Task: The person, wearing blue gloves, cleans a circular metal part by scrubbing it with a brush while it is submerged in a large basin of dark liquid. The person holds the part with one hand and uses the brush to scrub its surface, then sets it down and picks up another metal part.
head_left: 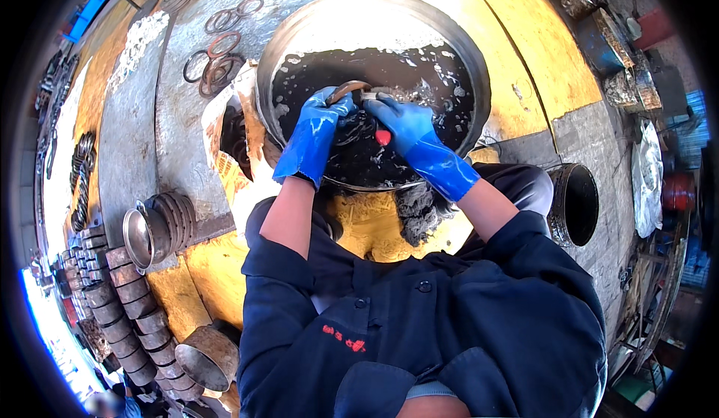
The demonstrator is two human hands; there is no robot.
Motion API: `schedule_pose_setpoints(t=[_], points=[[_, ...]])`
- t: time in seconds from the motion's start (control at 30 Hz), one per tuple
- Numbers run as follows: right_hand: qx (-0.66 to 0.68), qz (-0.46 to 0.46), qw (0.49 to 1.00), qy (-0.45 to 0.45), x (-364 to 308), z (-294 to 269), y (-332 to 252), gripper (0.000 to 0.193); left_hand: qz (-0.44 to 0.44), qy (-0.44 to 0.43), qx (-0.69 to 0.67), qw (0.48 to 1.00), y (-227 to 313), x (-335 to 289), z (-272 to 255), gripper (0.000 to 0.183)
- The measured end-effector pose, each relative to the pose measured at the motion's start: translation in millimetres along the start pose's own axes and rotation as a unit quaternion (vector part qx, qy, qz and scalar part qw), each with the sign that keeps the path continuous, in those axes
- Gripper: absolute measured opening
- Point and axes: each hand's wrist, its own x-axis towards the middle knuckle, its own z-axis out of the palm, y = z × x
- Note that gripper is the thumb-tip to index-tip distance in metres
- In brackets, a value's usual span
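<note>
Both my hands wear long blue rubber gloves and meet over a large round metal basin [485, 88] of dark liquid with pale foam. My left hand [329, 111] is closed around a brownish metal ring [348, 88], of which only the upper arc shows. In my right hand [398, 122], also closed, is a short tool with a red handle end [383, 138]. Its pale working end is pressed close against the ring, and the fingers cover most of it, so its kind cannot be made out.
Left of the basin lie loose rings [217, 70] and a torn bag [251, 118] with dark rings inside. Stacked metal cylinders [131, 298] and a round pan [138, 238] stand farther left. On my right is an open dark bucket [580, 204]; a dark rag [419, 212] lies below the basin.
</note>
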Motion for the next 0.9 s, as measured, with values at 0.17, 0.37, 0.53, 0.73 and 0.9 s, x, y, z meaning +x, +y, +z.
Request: schedule_pose_setpoints(t=[0.17,0.37,0.53,0.73,0.9], points=[[0.120,0.044,0.987,0.099,-10,25,22,0.034,-0.026,0.007,0.029,0.999,15,1,16,0.018],[0.610,0.336,0.707,-0.124,-11,25,8,0.034,-0.033,0.016,-0.121,0.992,15,-8,11,0.020],[0.811,0.412,0.384,-0.158,-24,26,27,0.028,-0.026,-0.017,-0.127,0.991,27,-10,34,0.026],[0.418,0.355,0.835,-0.049,-37,3,69,0.023,0.093,-0.082,0.178,0.976,-1,1,33,0.018],[0.390,0.267,0.881,0.037,-37,0,82,0.018,0.260,-0.159,0.443,0.843,-11,8,36,0.024]])
